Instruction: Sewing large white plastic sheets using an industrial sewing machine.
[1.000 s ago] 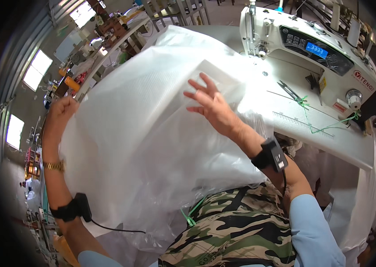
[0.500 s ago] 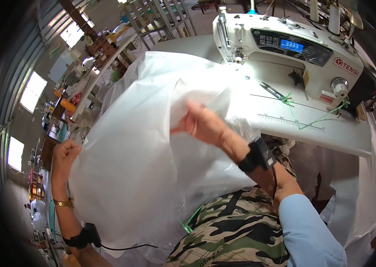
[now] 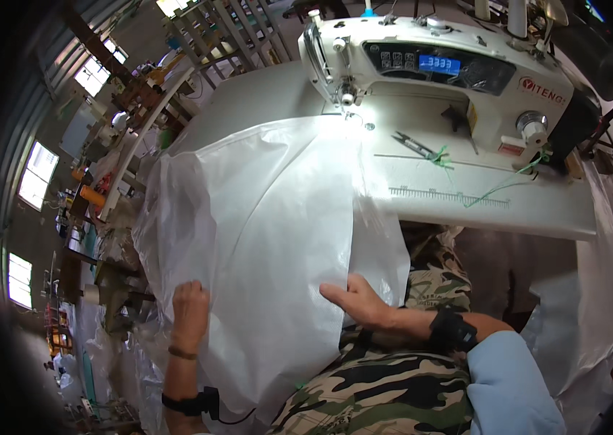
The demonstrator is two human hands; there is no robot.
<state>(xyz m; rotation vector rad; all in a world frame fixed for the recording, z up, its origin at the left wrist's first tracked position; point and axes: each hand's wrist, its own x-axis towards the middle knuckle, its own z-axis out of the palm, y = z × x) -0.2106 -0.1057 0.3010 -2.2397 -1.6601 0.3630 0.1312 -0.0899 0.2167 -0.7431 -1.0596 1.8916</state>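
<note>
Workshop floor, benches and bright windows behind; grey-white sewing table fills the upper middle, sewing machine lamp-lit at its needle end. White sheet, thin and shiny, drapes from beside the needle over the table's near edge to the camouflage cloth on the lap. Glare hides whether it passes under the foot.

Left hand: fingers curled closed, apparently on a fold at the sheet's left, probably to keep it taut. Right hand: thumb laid over the straight right edge, fingers tucked from sight; cannot tell how tightly it closes. Thumb seems set there to line the edge up toward the needle. Snips lie right of the needle, likely for easy reach.

Against half a second ago: sheet flatter, its billow gone; right hand lower, no longer blurred mid-sheet; hands closer together.
</note>
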